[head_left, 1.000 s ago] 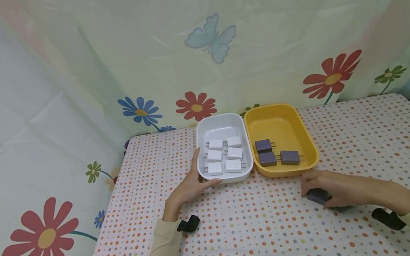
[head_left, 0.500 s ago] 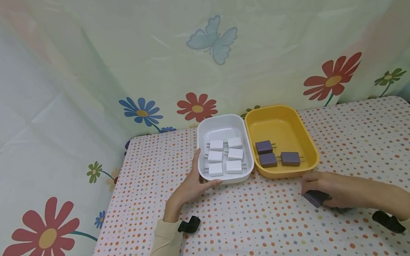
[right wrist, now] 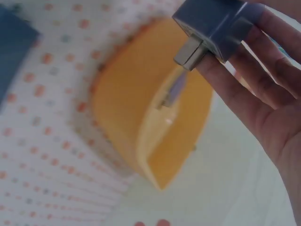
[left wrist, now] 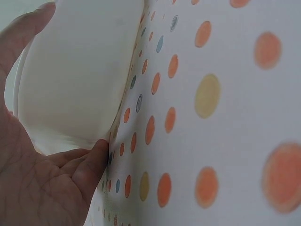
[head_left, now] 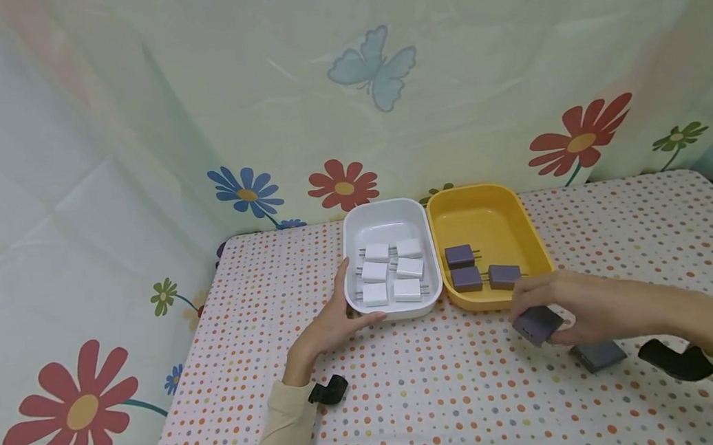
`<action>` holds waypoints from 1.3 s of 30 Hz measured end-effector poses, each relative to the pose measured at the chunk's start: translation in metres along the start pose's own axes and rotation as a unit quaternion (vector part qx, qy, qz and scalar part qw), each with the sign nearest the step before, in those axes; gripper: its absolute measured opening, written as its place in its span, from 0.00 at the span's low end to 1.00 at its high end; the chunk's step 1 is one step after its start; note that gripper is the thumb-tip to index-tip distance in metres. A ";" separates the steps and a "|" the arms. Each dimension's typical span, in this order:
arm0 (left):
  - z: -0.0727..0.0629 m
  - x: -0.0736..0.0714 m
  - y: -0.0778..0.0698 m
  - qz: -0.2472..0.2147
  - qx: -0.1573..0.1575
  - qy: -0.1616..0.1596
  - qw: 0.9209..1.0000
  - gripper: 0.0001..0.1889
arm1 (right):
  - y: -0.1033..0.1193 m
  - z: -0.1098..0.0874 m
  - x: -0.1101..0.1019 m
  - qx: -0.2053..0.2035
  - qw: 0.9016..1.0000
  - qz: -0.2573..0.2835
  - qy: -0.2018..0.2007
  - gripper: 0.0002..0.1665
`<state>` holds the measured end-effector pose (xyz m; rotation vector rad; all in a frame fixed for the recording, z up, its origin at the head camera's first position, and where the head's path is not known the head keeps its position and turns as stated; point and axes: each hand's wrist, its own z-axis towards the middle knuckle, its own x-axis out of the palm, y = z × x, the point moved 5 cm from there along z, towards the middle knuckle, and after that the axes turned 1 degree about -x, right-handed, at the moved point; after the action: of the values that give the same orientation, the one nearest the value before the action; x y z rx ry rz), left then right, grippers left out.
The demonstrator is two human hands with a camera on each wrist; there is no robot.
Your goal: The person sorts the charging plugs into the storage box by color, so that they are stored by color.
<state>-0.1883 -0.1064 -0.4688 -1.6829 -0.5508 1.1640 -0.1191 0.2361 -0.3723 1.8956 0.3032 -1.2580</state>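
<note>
My right hand [head_left: 594, 302] pinches a dark grey-purple charger plug [head_left: 537, 324] just above the cloth, in front of the yellow tray [head_left: 477, 305]. Its flat metal prongs [right wrist: 190, 52] stick out toward the tray in the right wrist view. Another dark charger [head_left: 600, 355] lies on the cloth beneath that hand. Inside the yellow tray are three dark chargers, one being [head_left: 467, 279]. To the left, my left hand [head_left: 328, 326] touches the near left corner of the white tray [head_left: 408, 313], thumb and fingers spread along its outer walls. Several white chargers [head_left: 374, 271] lie in the white tray.
Both trays stand side by side near the back of a table with a dotted cloth [head_left: 443, 396]. Behind them hangs a flowered curtain [head_left: 449, 133]. Each wrist wears a black camera mount, such as the left mount [head_left: 329, 390].
My right hand has lifted a dark charger off the cloth and moved slightly up toward the yellow tray, uncovering another charger below. My left hand has stayed at the white tray.
</note>
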 end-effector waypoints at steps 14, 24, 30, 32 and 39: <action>-0.001 0.001 0.003 -0.001 -0.003 0.006 1.000 0.66 | -0.042 0.063 -0.073 0.059 0.991 -0.079 -0.090 0.24; 0.000 -0.001 0.004 0.009 -0.005 -0.005 1.000 0.66 | -0.079 0.099 -0.051 0.105 0.991 -0.061 -0.063 0.20; 0.001 0.001 0.003 0.008 0.009 -0.003 1.000 0.65 | -0.092 0.105 -0.040 0.144 0.989 -0.032 -0.031 0.18; 0.002 0.001 0.003 0.005 0.013 -0.004 1.000 0.65 | -0.093 0.105 -0.037 0.153 0.987 -0.027 -0.029 0.19; 0.002 0.000 0.003 0.001 0.008 -0.002 1.000 0.66 | -0.094 0.108 -0.033 0.157 0.987 -0.019 -0.022 0.19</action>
<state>-0.1904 -0.1069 -0.4715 -1.6677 -0.5410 1.1695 -0.2602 0.2235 -0.4088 2.1300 0.1222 -1.4397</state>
